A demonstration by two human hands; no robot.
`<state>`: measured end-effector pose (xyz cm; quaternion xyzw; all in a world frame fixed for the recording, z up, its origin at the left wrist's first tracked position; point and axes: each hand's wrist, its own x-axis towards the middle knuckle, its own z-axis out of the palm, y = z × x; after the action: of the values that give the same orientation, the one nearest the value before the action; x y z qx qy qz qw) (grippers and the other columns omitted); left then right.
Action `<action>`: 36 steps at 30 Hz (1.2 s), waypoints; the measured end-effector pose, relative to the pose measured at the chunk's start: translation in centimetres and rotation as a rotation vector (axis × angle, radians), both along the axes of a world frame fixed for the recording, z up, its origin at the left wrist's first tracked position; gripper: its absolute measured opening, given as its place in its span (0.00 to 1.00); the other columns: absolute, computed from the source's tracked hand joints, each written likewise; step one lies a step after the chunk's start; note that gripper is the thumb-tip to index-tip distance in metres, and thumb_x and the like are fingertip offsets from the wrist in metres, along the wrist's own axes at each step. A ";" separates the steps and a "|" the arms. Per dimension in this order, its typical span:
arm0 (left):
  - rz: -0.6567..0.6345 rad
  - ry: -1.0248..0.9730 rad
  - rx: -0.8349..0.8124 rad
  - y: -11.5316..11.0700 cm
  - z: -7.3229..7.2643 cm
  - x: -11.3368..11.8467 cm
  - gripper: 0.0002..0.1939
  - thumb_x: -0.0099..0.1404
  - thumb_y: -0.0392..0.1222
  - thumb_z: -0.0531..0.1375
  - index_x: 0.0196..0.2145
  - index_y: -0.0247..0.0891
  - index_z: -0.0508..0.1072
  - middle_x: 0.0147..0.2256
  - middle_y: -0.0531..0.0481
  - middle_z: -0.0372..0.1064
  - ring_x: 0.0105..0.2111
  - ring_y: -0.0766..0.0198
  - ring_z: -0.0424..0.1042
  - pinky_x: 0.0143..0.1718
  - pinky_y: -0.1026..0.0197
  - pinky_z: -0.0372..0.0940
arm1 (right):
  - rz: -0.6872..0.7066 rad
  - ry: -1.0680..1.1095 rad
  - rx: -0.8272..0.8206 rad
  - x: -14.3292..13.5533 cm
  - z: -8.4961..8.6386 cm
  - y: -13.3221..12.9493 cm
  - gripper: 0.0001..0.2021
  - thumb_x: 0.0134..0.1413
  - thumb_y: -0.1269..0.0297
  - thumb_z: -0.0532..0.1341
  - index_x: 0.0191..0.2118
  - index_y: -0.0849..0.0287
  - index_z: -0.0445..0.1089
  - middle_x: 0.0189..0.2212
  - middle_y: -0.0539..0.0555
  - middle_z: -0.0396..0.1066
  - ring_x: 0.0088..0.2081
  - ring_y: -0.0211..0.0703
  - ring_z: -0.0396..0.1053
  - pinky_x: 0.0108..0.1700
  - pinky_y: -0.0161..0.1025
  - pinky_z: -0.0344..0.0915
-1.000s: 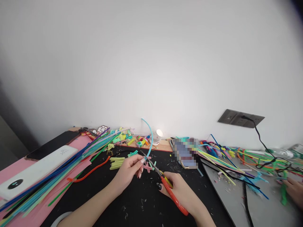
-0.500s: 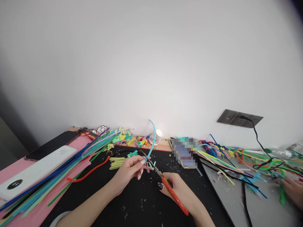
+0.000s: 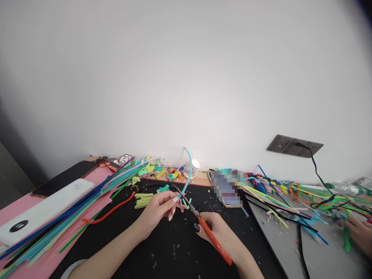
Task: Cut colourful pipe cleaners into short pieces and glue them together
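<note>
My left hand [image 3: 158,209] pinches the lower end of a light blue pipe cleaner [image 3: 188,167] that curves up toward the wall. My right hand [image 3: 222,232] grips red-handled scissors [image 3: 203,226]. Their blades reach up-left to the pipe cleaner at my left fingertips. Short pink pieces [image 3: 182,205] and yellow-green pieces [image 3: 143,200] lie on the black mat [image 3: 171,248] near my hands.
A sheaf of long coloured pipe cleaners [image 3: 72,211] crosses the pink board at left, beside a white device [image 3: 43,211]. An orange pipe cleaner [image 3: 112,210] lies on the mat. A phone [image 3: 227,188] stands behind. At right, another person's hand [image 3: 360,232] works among tangled pipe cleaners.
The light blue pipe cleaner's free end has swung from leaning left to standing more upright. My hands and the scissors have barely shifted. The other person's hand moved slightly.
</note>
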<state>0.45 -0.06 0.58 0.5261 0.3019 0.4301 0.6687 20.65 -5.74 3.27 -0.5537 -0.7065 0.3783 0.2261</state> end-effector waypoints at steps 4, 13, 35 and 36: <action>-0.004 -0.013 -0.003 0.0 0.0 0.0 0.13 0.60 0.50 0.57 0.28 0.35 0.68 0.19 0.58 0.56 0.18 0.72 0.56 0.19 0.69 0.55 | 0.016 -0.020 -0.007 0.0 0.0 0.0 0.16 0.52 0.60 0.55 0.21 0.58 0.49 0.21 0.44 0.45 0.24 0.33 0.41 0.23 0.31 0.43; -0.013 -0.014 -0.010 0.0 0.0 -0.1 0.13 0.60 0.49 0.58 0.28 0.34 0.67 0.19 0.57 0.59 0.18 0.73 0.56 0.19 0.69 0.55 | 0.028 -0.030 -0.010 0.0 0.2 0.0 0.16 0.52 0.59 0.55 0.21 0.58 0.48 0.22 0.45 0.44 0.25 0.33 0.41 0.24 0.31 0.43; -0.042 0.063 -0.114 0.0 0.2 0.0 0.14 0.56 0.47 0.60 0.24 0.32 0.67 0.17 0.57 0.60 0.14 0.74 0.57 0.16 0.69 0.55 | -0.070 -0.054 -0.150 -0.1 0.2 -0.7 0.11 0.37 0.75 0.47 0.14 0.58 0.44 0.10 0.43 0.42 0.14 0.28 0.41 0.16 0.32 0.34; -0.046 0.067 -0.117 0.0 0.2 0.1 0.14 0.56 0.47 0.60 0.23 0.33 0.67 0.17 0.57 0.60 0.14 0.74 0.57 0.16 0.69 0.55 | -0.068 -0.056 -0.134 0.0 0.0 -0.6 0.11 0.36 0.75 0.47 0.12 0.58 0.44 0.09 0.43 0.42 0.14 0.28 0.41 0.16 0.33 0.34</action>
<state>0.51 -0.03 0.82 0.5071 0.3367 0.3782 0.6975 20.63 -6.39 3.31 -0.6017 -0.6664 0.4012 0.1814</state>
